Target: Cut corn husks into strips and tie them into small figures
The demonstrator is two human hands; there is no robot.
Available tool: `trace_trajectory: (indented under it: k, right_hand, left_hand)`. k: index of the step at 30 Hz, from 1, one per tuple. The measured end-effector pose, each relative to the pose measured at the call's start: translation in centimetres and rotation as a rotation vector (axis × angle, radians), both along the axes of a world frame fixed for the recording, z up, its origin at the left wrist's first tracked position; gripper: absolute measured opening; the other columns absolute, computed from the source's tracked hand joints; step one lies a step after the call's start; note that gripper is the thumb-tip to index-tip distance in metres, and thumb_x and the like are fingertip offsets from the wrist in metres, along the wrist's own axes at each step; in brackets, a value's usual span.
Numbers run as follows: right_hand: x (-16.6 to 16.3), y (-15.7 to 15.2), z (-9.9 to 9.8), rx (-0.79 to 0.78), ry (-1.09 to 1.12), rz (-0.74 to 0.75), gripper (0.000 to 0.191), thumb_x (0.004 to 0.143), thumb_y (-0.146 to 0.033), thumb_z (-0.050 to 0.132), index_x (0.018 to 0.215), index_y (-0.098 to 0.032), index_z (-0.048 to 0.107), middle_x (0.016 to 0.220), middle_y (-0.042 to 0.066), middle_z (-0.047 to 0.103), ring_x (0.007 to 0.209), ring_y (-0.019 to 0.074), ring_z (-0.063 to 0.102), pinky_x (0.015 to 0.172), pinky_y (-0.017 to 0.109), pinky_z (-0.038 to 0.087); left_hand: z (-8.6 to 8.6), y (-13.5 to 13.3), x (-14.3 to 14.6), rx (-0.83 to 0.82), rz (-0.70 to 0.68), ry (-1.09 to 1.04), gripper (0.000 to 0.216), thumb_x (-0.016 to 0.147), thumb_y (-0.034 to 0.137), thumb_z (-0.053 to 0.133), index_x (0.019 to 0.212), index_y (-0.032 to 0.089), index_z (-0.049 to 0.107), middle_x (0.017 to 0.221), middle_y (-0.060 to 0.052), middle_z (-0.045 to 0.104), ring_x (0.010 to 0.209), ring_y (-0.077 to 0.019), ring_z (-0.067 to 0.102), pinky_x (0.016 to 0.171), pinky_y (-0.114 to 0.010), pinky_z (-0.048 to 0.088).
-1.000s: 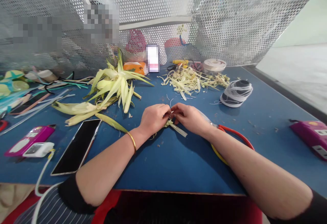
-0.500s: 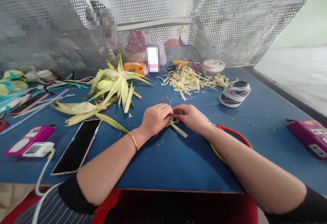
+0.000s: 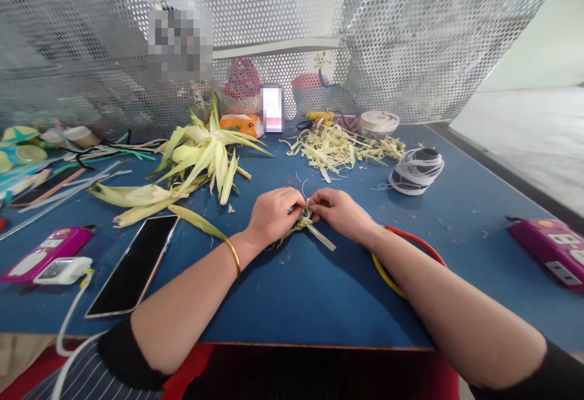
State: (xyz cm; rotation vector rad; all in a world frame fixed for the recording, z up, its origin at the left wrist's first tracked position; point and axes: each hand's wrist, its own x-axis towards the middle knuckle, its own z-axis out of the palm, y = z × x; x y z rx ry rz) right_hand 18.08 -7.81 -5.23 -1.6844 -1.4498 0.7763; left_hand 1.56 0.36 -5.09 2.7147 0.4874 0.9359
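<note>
Fingers: both sets narrow, pinched tip to tip on one small leaf strip bundle [image 3: 305,223]. Left hand [image 3: 274,214] grips its left end, thumb and forefinger closed on it. Right hand [image 3: 342,212] grips the right end, same pinch. The fingertips of the two hands almost touch. I can't tell if a thread runs between them, it's too fine to read.

The bundle sits low, on or just above the blue table [image 3: 296,293], near centre. One pale flat strip end [image 3: 323,239] sticks out of it toward 5 o'clock and lies on the table.

Outward from the hands:
- gold bangle [image 3: 234,254] on the left wrist, 7 o'clock
- red and yellow hoop [image 3: 413,240] at 4 o'clock, partly under the right forearm
- dark phone [image 3: 134,263] flat, screen up, at 8 o'clock
- pink device [image 3: 43,249] with white charger [image 3: 61,270] touching it, farther out at 8-9 o'clock
- heap of whole green-yellow leaves [image 3: 207,153] at 10-11 o'clock
- pile of shredded strips [image 3: 340,144] at 1 o'clock
- coil of white band [image 3: 416,170] at 2 o'clock, well apart from the hands
- round lidded tub [image 3: 378,123] just behind the shredded pile, 1 o'clock
- second pink device [image 3: 550,252] at the table's right edge, 3 o'clock
- perforated metal screen [image 3: 401,35] along the back, 12 o'clock.
</note>
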Motion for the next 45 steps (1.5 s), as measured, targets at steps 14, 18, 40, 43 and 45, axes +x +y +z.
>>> trace_trajectory:
  k: [14,18,40,43,45]
  right_hand:
    - [-0.1,0.3,-0.1,0.047,0.095,0.054,0.019,0.068,-0.01,0.056,0.076,-0.019,0.071,0.079,-0.001,0.062,0.058,0.0095,0.056,0.06,0.023,0.044]
    - [0.1,0.3,-0.4,0.028,0.089,0.033,0.011,0.069,-0.014,0.059,0.072,-0.019,0.068,0.066,-0.003,0.06,0.057,0.011,0.055,0.057,0.023,0.042]
    - [1.9,-0.5,1.6,-0.157,-0.078,0.234,0.009,0.069,-0.013,0.055,0.066,-0.019,0.061,0.063,-0.003,0.059,0.055,0.0115,0.057,0.057,0.023,0.043]
    - [2.3,-0.6,1.9,-0.174,-0.195,0.301,0.014,0.065,-0.008,0.053,0.062,-0.018,0.061,0.067,-0.003,0.059,0.055,0.0105,0.056,0.059,0.023,0.042]
    - [2.4,-0.6,2.0,-0.177,-0.228,0.328,0.016,0.064,-0.006,0.052,0.061,-0.018,0.062,0.067,-0.003,0.058,0.055,0.0107,0.055,0.059,0.024,0.042]
  left_hand:
    - [-0.3,0.0,0.2,0.113,-0.09,-0.043,0.015,0.084,0.008,0.057,0.075,0.019,0.062,0.078,-0.002,0.07,0.074,-0.0141,0.064,0.07,-0.025,0.046]
    - [-0.2,0.0,0.2,0.062,-0.087,-0.072,0.014,0.084,0.008,0.057,0.076,0.019,0.062,0.079,-0.002,0.071,0.075,-0.0136,0.065,0.071,-0.025,0.048]
    - [0.9,1.4,-0.7,-0.224,0.019,0.116,0.008,0.08,0.015,0.064,0.073,0.02,0.064,0.077,0.001,0.07,0.074,-0.0139,0.063,0.07,-0.025,0.043]
    - [1.1,2.0,-0.9,-0.247,0.141,0.248,0.009,0.077,0.021,0.068,0.07,0.02,0.064,0.074,0.002,0.069,0.071,-0.015,0.061,0.066,-0.026,0.041]
    - [1.0,2.2,-0.9,-0.248,0.193,0.312,0.01,0.075,0.022,0.069,0.067,0.02,0.064,0.072,0.002,0.068,0.07,-0.0156,0.06,0.064,-0.026,0.04]
